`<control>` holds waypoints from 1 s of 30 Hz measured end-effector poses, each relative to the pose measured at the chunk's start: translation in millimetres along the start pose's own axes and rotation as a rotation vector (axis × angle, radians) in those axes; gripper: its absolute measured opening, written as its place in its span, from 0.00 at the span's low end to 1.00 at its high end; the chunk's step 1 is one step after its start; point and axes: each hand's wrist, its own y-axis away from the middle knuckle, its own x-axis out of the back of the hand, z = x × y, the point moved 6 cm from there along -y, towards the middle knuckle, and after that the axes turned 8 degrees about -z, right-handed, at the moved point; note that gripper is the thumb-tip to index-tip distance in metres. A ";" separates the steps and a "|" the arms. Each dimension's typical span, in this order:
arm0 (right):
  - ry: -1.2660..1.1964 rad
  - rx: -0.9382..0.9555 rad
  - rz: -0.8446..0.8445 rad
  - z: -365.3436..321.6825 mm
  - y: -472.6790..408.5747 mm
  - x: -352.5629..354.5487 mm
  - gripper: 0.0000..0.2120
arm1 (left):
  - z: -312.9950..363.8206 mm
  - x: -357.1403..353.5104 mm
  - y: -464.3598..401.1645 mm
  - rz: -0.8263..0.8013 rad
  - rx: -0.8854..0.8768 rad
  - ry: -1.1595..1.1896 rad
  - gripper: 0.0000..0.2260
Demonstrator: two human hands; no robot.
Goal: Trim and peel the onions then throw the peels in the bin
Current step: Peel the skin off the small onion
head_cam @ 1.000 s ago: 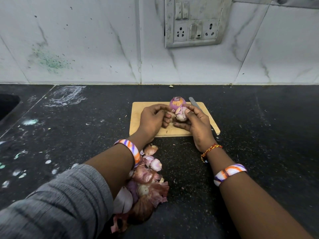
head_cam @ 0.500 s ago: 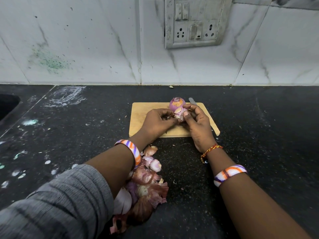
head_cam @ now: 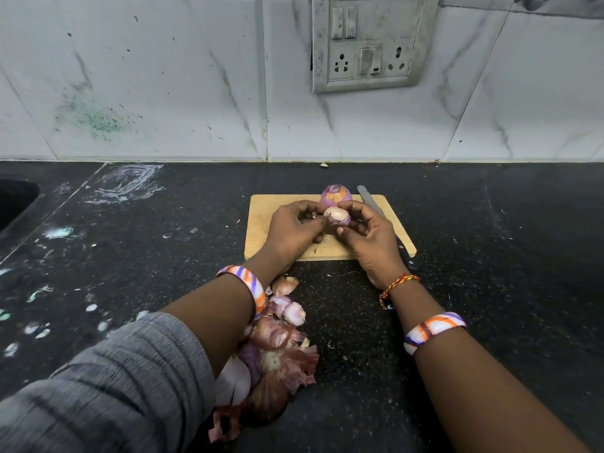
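Note:
Both hands meet over the wooden cutting board. My right hand grips a small pale purple onion between curled fingers and thumb. My left hand pinches the onion's left end with its fingertips. A second, peeled purple onion stands on the board's far edge just behind them. A knife lies along the board's right side, partly hidden by my right hand. A heap of reddish onion peels lies on the counter by my left forearm.
The black stone counter runs to a white marble-tiled wall with a switch and socket plate. A sink opening sits at the far left. Pale smears and specks mark the counter's left part.
The small onion has been turned in my hands, showing more of its pale side. My left fingertips have shifted onto its left end. The hands stayed over the board.

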 end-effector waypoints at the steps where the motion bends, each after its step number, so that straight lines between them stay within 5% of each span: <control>1: 0.003 0.000 -0.005 0.2 -0.1 0.1 0.19 | -0.3 -0.5 0.2 -0.006 0.015 0.013 0.08; 22: -0.034 0.006 -0.063 -4.7 3.3 -0.7 0.14 | 3.5 4.5 3.0 0.046 -0.053 -0.099 0.13; 30: -0.251 -0.036 -0.028 -1.6 2.8 -0.4 0.11 | -2.0 7.5 1.7 0.089 -0.007 0.147 0.13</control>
